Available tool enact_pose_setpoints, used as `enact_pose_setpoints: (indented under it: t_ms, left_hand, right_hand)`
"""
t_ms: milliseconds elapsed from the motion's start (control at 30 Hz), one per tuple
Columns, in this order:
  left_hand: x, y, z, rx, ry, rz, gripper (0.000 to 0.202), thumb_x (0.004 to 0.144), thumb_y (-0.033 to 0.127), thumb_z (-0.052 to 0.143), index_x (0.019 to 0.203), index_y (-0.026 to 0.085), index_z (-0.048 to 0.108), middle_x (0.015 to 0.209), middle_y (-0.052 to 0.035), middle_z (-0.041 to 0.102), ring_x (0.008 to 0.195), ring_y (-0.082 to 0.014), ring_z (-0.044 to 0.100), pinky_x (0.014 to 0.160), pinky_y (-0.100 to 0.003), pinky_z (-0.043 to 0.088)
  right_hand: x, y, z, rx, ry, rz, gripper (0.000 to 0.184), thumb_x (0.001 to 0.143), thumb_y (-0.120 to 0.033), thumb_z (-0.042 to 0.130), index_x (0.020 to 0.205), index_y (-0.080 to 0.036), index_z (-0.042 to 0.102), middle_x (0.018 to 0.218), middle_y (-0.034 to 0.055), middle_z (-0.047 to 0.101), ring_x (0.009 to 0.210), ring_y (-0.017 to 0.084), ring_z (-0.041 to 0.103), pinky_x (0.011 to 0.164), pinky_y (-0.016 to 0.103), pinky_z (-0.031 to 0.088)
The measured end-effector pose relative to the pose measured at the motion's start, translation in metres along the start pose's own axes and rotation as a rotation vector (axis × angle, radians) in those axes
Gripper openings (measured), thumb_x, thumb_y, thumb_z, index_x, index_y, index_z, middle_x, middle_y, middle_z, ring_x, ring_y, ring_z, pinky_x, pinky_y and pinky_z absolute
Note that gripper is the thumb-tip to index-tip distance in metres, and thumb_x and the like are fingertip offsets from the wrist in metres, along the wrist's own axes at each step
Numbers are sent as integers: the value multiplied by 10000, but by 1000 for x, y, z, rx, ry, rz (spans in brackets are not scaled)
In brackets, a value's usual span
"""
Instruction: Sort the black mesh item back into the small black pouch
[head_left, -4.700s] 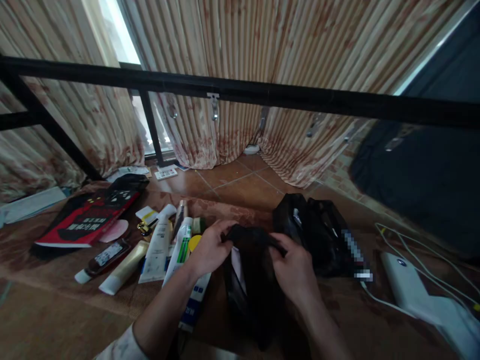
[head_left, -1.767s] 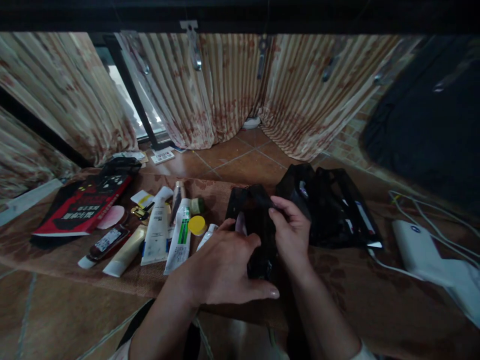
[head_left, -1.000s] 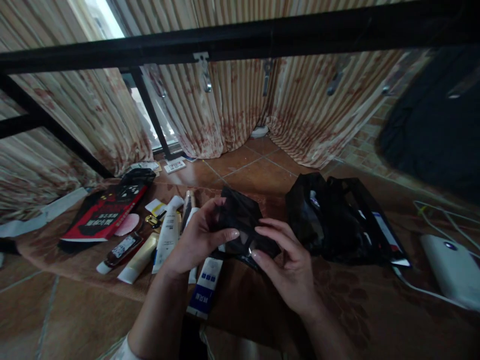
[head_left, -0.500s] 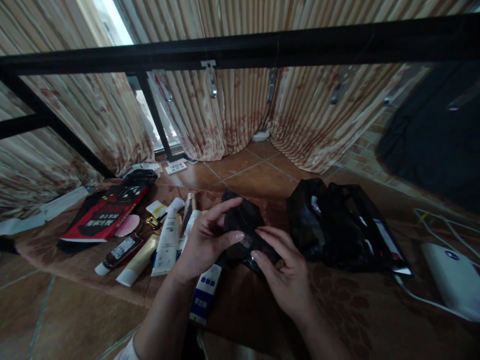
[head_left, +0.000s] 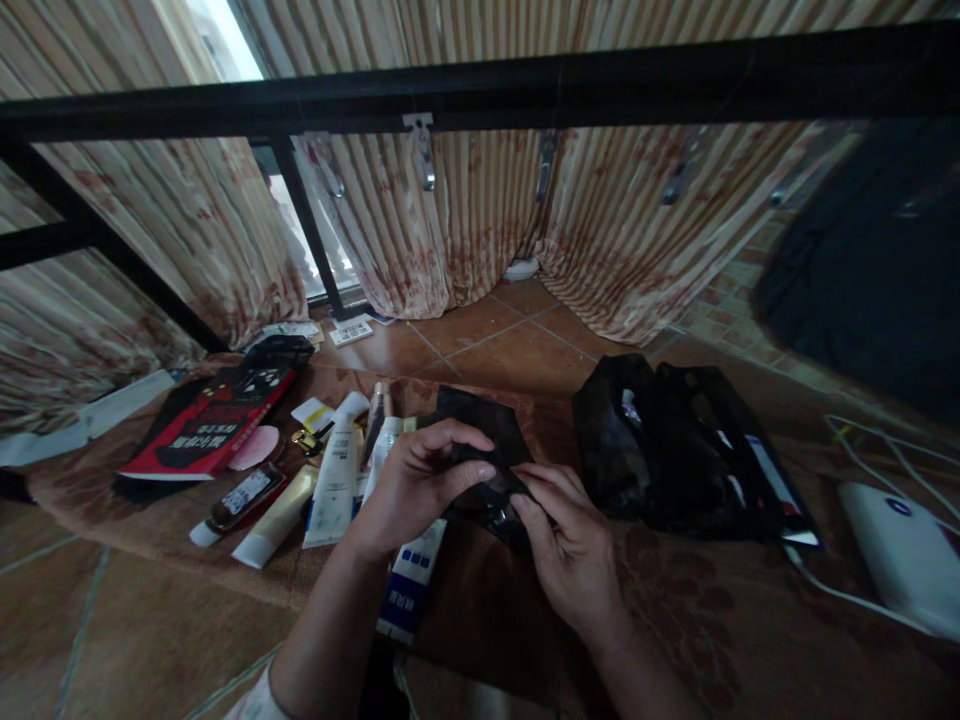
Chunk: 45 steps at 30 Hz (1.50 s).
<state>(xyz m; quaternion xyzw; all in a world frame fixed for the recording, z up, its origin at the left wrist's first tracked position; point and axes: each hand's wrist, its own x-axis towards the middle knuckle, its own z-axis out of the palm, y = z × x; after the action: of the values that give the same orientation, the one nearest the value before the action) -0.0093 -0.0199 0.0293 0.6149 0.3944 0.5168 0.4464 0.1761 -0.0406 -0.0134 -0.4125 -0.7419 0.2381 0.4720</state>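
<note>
Black, thin cloth makes the one small pouch between the two hands, over the brown cloth. The left hand is curled, with its thumb and first finger pinching the pouch. The right hand is mostly closed, and its thumb and fingers pinch the pouch's right side. What is inside is too dark to tell.

I count four tubes near the left arm: one gold tube, one big white tube, one half-hidden tube behind the left hand, and one blue-and-white tube just beside the left wrist. Farther left are one brown bottle, one pink round thing and one red book. On the right sit black bags; I cannot tell if they are one or two. Past them is one white box.
</note>
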Motion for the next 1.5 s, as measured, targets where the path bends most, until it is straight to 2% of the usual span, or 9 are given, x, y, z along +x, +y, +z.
enact_pose_setpoints:
  t_ms: [133, 267, 433, 567, 767, 933, 1000, 1267, 1500]
  left_hand:
    - [0, -1, -3, 158, -32, 62, 69, 820, 218, 733, 852, 172, 693, 745, 13, 664, 681, -84, 590, 639, -163, 462]
    - [-1, 1, -5, 278, -72, 74, 115, 856, 253, 695, 796, 159, 665, 702, 17, 623, 648, -83, 553, 613, -171, 434]
    - [-1, 6, -6, 290, -118, 63, 195, 874, 297, 668, 749, 150, 641, 663, 18, 581, 602, -84, 512, 556, -179, 400]
    - [-1, 4, -2, 293, -144, 36, 229, 846, 334, 700, 730, 146, 641, 635, 18, 579, 590, -91, 505, 540, -185, 387]
    - [-2, 5, 6, 246, -236, -24, 198, 819, 326, 733, 815, 140, 663, 696, 6, 627, 642, -105, 556, 583, -195, 417]
    - [-5, 8, 0, 173, -307, -39, 346, 818, 292, 732, 1112, 161, 606, 895, -30, 654, 776, -141, 607, 688, -238, 470]
    - [-6, 9, -3, 172, -328, -44, 332, 852, 278, 689, 1147, 163, 589, 923, -42, 646, 808, -154, 617, 707, -254, 476]
    - [-5, 9, -4, 178, -304, -11, 175, 891, 296, 634, 961, 137, 650, 814, -34, 623, 727, -134, 570, 638, -233, 442]
    - [-5, 6, -2, 130, -254, -2, 148, 893, 267, 633, 841, 135, 676, 698, -6, 590, 617, -98, 531, 567, -203, 411]
  right_hand:
    - [-1, 0, 1, 9, -2, 14, 169, 978, -226, 499, 1055, -251, 648, 1037, 35, 653, 1018, 195, 573, 868, 365, 459]
    - [0, 0, -1, 12, -25, 18, 151, 982, -246, 494, 1012, -246, 642, 1011, 30, 660, 991, 193, 582, 847, 359, 459]
    - [1, 3, -6, -23, -57, 30, 129, 961, -289, 542, 1029, -253, 645, 982, 27, 686, 951, 203, 607, 822, 369, 465]
    - [2, 0, -9, -114, -14, -62, 227, 894, -323, 659, 1107, -252, 632, 1000, 34, 707, 943, 216, 624, 848, 396, 459]
    - [2, -4, -10, -97, -23, -101, 71, 922, -228, 625, 985, -247, 653, 868, 4, 690, 815, 172, 605, 768, 363, 439]
    - [1, 0, -10, -10, -4, -59, 70, 936, -204, 601, 914, -252, 646, 853, -14, 683, 807, 153, 601, 751, 340, 437]
    - [0, 1, -10, -1, -5, -55, 69, 934, -206, 605, 909, -254, 648, 855, -17, 686, 813, 152, 603, 760, 340, 439]
    - [-1, 0, -9, 15, 9, -29, 65, 925, -226, 618, 937, -262, 671, 874, -4, 697, 837, 170, 619, 767, 352, 458]
    - [-1, 0, -10, -20, 13, -56, 140, 913, -235, 632, 1045, -258, 675, 901, 14, 707, 855, 184, 628, 777, 367, 465]
